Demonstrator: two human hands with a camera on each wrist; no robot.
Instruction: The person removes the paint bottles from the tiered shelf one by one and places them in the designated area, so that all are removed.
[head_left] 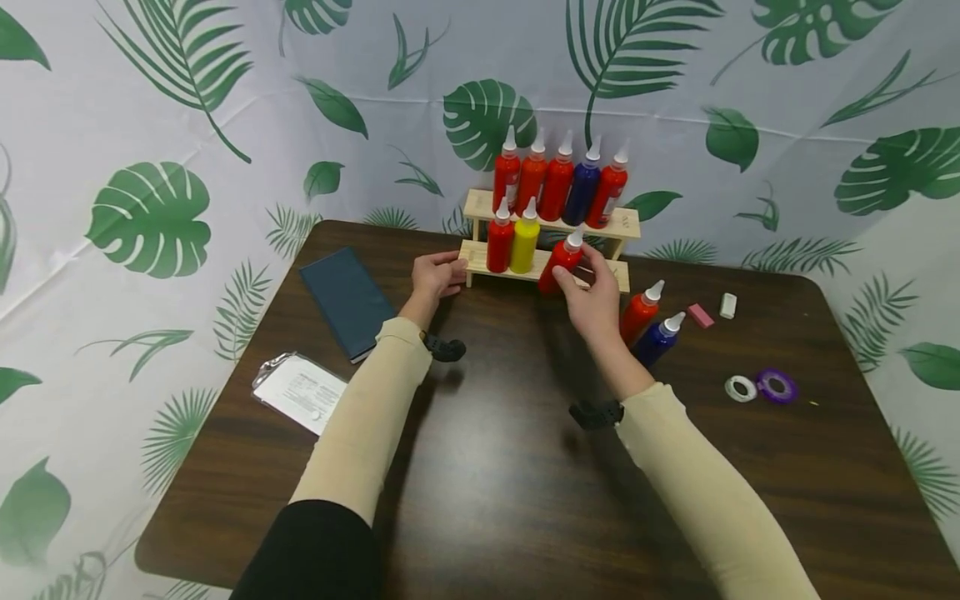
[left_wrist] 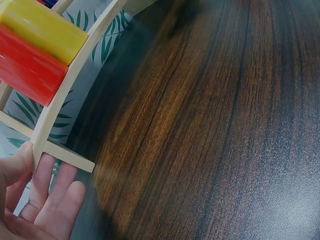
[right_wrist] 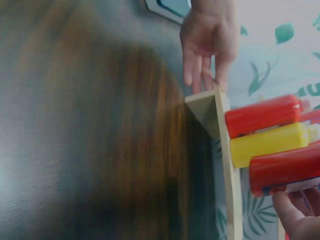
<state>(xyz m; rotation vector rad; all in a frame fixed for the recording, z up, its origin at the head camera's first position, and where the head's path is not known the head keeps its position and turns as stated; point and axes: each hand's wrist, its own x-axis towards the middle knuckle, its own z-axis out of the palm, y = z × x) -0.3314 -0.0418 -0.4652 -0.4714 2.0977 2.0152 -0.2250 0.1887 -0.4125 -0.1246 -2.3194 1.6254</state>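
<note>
My right hand [head_left: 594,308] grips a red squeeze bottle [head_left: 559,265] with a white nozzle, at the lower step of a two-tier wooden rack [head_left: 477,254]. In the head view the bottle leans slightly and overlaps the step's front edge. Left of it on that step stand a yellow bottle [head_left: 524,246] and another red bottle [head_left: 498,245]. At the rack's left end my left hand [head_left: 438,277] pinches the lower step, thumb above and fingers beneath, as the left wrist view shows. The upper step bears a row of several red bottles [head_left: 557,188] and one blue bottle [head_left: 582,192].
Right of the rack, a red bottle [head_left: 640,313] and a blue bottle [head_left: 657,339] stand on the dark table [head_left: 495,483]. Beyond them lie a pink eraser [head_left: 701,315], a white block [head_left: 727,306] and white and purple rings [head_left: 777,386]. A dark notebook [head_left: 348,300] and clear-sleeved card [head_left: 300,392] lie left.
</note>
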